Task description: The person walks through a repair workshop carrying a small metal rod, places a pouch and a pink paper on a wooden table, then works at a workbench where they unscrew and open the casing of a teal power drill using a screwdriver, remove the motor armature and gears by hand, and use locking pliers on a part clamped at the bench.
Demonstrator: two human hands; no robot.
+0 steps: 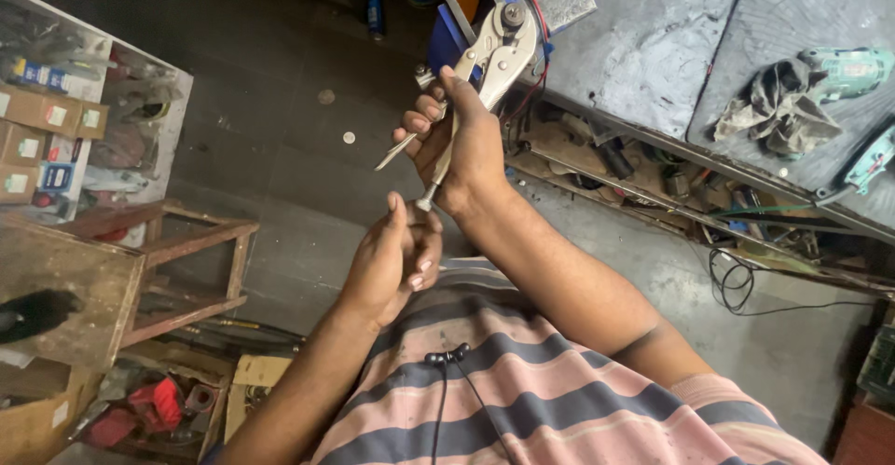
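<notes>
Right fingers: the right hand [461, 143] is wrapped tight around the two silver handles of the locking pliers [485, 64], thumb laid straight up along the upper handle, the other fingers curled under.
Left fingers: the left hand [392, 260] is pinched narrow, thumb and fingertips drawn together at the adjusting screw [424, 204] on the bottom end of the pliers' handle; whether they actually grip the screw or only touch it is hard to tell, since the fingers cover it.
Pliers: held upright and a little tilted, screw end low by the left hand, head high at the top of the view.
Pliers' head: it stands at the blue vise [457, 32] on the corner of the workbench [653, 46]; what sits between the nose and the vise is too small to make out.
Release lever: a thin silver lever [396, 153] sticks out to the left below the right fingers.
Arms: both forearms rise from a pink and grey striped shirt [541, 390], with a black earphone cord [447, 358] lying on the chest.
Bench top: grey, with a crumpled rag [778, 102] and a green power drill [844, 69] just beside it, well apart from the hands.
Under the bench: a shelf [643, 176] crowded with small parts and black cable.
Left side: a wooden stool [186, 260], cardboard boxes [37, 111] on a rack, and a red tool [154, 404] low down on the floor.
</notes>
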